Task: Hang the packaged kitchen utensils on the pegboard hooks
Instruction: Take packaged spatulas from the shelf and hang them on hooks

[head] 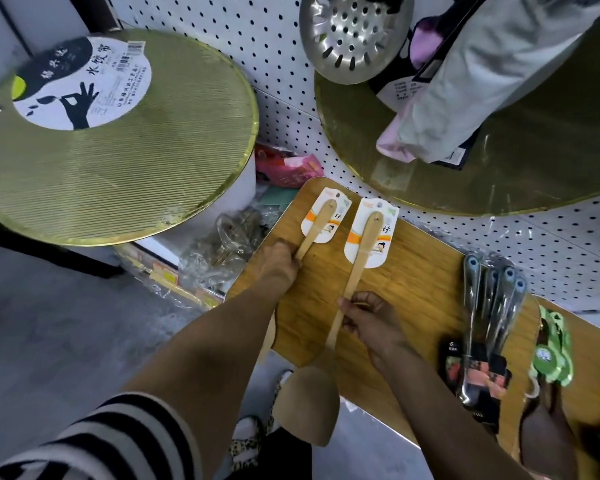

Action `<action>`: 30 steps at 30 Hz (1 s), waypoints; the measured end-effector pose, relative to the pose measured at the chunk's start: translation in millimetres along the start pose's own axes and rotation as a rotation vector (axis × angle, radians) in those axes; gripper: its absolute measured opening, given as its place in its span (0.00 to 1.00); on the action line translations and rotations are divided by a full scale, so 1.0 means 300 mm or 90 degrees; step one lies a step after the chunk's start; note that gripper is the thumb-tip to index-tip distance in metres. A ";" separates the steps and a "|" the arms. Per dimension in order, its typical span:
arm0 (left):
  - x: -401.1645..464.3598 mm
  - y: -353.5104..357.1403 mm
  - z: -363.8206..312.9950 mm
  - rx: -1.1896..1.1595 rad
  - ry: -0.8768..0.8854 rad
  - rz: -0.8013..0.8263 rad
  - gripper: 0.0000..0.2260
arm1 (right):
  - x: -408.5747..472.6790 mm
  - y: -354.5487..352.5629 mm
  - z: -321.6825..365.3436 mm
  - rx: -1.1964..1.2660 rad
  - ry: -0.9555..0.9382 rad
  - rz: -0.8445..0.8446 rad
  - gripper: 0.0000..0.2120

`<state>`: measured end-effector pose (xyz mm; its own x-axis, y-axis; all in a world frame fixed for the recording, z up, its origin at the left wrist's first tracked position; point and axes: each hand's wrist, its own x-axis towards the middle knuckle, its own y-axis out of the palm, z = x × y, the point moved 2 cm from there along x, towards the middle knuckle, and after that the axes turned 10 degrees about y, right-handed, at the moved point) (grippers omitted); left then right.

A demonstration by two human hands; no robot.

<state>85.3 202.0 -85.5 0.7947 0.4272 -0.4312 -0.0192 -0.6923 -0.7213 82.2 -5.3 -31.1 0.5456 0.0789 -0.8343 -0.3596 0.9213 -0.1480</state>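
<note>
Two wooden spatulas with white and orange card labels lie side by side against a wooden board (416, 271). My left hand (278, 268) grips the handle of the left spatula (317, 225) just below its card. My right hand (371, 320) pinches the handle of the right spatula (361, 258) about halfway down; its broad blade (307, 405) hangs past the board's lower edge. The white pegboard (278, 64) stands behind the board.
Two round green-gold mesh screens, one at left (129, 161) and one at right (520, 168), hang on the pegboard. A perforated steel strainer (354, 36) hangs at top. Packaged steel utensils (492, 313) and green-carded items (551, 351) hang at right. Another person's trouser leg (482, 81) is at upper right.
</note>
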 end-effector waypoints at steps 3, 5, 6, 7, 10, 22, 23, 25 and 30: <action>-0.043 0.007 0.027 -0.016 0.019 0.022 0.11 | -0.019 0.010 -0.011 -0.008 -0.001 -0.006 0.07; -0.084 0.000 0.046 -0.068 0.016 0.031 0.10 | -0.042 0.018 -0.022 0.010 0.005 -0.015 0.06; -0.107 -0.006 0.055 -0.096 0.017 0.034 0.09 | -0.056 0.022 -0.028 0.022 0.005 -0.017 0.06; -0.131 -0.011 0.062 -0.121 0.025 0.032 0.06 | -0.079 0.024 -0.033 0.030 0.003 -0.018 0.07; -0.218 -0.030 0.059 -0.224 0.047 0.002 0.08 | -0.169 0.012 -0.052 0.043 -0.010 -0.023 0.07; -0.673 -0.006 -0.177 -0.414 0.125 0.065 0.09 | -0.586 -0.245 -0.232 0.148 -0.063 -0.066 0.09; -0.714 0.002 -0.209 -0.417 0.139 0.067 0.09 | -0.623 -0.283 -0.246 0.149 -0.070 -0.077 0.09; -0.800 0.023 -0.279 -0.426 0.168 0.069 0.09 | -0.686 -0.372 -0.275 0.148 -0.087 -0.099 0.09; -1.030 0.146 -0.493 -0.432 0.225 0.090 0.09 | -0.844 -0.653 -0.381 0.186 -0.151 -0.142 0.06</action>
<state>-71.4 -46.4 96.2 0.9609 0.1768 -0.2129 0.1506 -0.9795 -0.1337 -71.9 -249.2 148.5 0.7563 -0.0798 -0.6493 -0.0030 0.9921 -0.1254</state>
